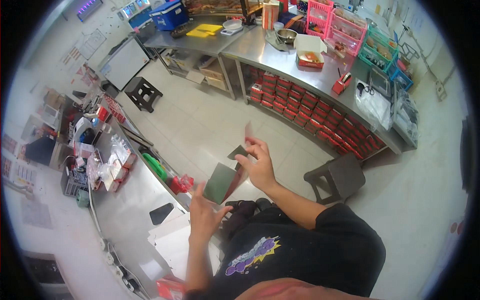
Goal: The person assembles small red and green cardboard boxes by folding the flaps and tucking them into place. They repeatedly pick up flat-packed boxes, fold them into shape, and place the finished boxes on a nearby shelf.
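In front of my body, a small carton is held up above the floor, partly folded, with grey-green panels showing and a reddish side. My right hand pinches its upper right part between thumb and fingers, where flaps stick out. At the carton's lower left is my left hand, thumb and fingers spread apart. Its fingertips are close to the left edge; whether they touch it I cannot tell. Flat white card sheets lie on the metal table beside my left forearm.
A black phone and plastic-wrapped packs lie on the left metal table. At right stands a dark stool. Red boxes are stacked under the far counter, which carries an open box and crates. Another stool stands farther back.
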Motion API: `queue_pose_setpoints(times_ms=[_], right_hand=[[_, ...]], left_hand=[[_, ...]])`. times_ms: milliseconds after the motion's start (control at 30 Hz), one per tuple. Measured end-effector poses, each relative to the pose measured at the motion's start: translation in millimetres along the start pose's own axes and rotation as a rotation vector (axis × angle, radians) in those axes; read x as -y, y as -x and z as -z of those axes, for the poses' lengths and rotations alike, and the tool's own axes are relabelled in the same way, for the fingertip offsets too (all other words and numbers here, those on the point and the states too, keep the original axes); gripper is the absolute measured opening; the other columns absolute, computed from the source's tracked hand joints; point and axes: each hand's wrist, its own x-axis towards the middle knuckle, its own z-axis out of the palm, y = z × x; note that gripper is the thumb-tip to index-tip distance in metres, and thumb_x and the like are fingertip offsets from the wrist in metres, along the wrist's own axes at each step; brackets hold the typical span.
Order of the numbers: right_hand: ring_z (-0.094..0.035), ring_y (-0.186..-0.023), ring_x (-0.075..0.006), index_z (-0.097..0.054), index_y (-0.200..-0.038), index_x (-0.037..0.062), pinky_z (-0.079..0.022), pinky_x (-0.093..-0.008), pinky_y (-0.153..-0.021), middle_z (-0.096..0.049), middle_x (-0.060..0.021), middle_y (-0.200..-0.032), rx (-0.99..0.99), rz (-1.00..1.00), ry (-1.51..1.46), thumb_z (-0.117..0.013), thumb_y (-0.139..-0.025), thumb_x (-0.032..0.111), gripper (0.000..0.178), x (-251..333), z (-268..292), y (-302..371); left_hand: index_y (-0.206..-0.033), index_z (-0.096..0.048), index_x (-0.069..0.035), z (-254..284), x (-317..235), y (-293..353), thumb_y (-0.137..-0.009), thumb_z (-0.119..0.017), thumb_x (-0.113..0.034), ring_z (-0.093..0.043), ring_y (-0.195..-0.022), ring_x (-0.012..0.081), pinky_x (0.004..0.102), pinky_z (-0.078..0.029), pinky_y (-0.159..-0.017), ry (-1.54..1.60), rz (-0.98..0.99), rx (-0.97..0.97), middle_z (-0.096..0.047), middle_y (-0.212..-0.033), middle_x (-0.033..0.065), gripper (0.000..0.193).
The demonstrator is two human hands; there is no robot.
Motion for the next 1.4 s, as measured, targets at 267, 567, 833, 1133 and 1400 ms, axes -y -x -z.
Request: queue_pose_setpoints(times_ms=[267, 567, 833, 1133, 1400], right_hand=[[-0.065, -0.118, -0.0302, -0.073, -0.115, 0.0053, -0.051, -0.0381, -0.1, -0.065, -0.0159, -0.129, 0.552, 0.193, -0.065, -0.082, -0.084, 0.017, 0.035, 55, 16, -3], [-0.066, -0.114, -0.0311, -0.074, -0.117, 0.0033, -0.054, -0.038, -0.095, -0.067, -0.0185, -0.128, 0.512, 0.35, 0.021, -0.081, -0.086, 0.017, 0.035, 74, 4, 4], [-0.066, -0.118, -0.0279, -0.071, -0.119, 0.0052, -0.055, -0.0413, -0.096, -0.065, -0.0167, -0.134, 0.556, -0.109, -0.523, -0.065, -0.1, 0.024, 0.028, 36, 17, -7], [-0.071, -0.083, -0.0177, -0.062, -0.13, 0.0001, -0.06, -0.0325, -0.075, -0.073, -0.0091, -0.103, 0.895, -1.095, -0.776, -0.049, -0.103, 0.06, 0.067, -55, 27, -35], [-0.067, -0.073, -0.0168, -0.074, -0.099, 0.0011, -0.054, -0.0346, -0.066, -0.07, -0.0076, -0.082, 0.683, -0.514, -0.088, -0.073, -0.086, 0.028, 0.03, -6, 14, -36]], left_hand=[[-0.116, -0.074, -0.012, 12, 2, 10, -0.063, -0.081, 0.006, -0.058, -0.099, 0.0296, 0.0399, -0.046, -0.09, 0.032, -0.234, -0.111, -0.059, -0.103, 0.0115, 0.056], [-0.131, -0.065, -0.011, 19, -8, 13, -0.063, -0.08, 0.007, -0.061, -0.108, 0.0343, 0.0405, -0.048, -0.096, 0.107, -0.226, -0.261, -0.063, -0.114, 0.013, 0.072], [-0.127, -0.059, -0.011, 28, 5, 29, -0.065, -0.086, 0.004, -0.057, -0.124, 0.0383, 0.0475, -0.048, -0.105, -0.223, -0.094, -0.363, -0.047, -0.145, 0.0178, 0.069], [-0.132, -0.055, -0.012, 21, 49, 64, -0.083, -0.063, 0.011, -0.062, -0.121, 0.0432, 0.0444, -0.056, -0.096, -0.095, -0.302, -0.361, -0.057, -0.138, 0.0259, 0.054], [-0.139, -0.051, 0.001, 35, 73, 64, -0.099, -0.055, -0.006, -0.065, -0.117, 0.0282, 0.0382, -0.056, -0.094, 0.483, 0.262, -0.672, -0.053, -0.144, 0.0166, 0.041]])
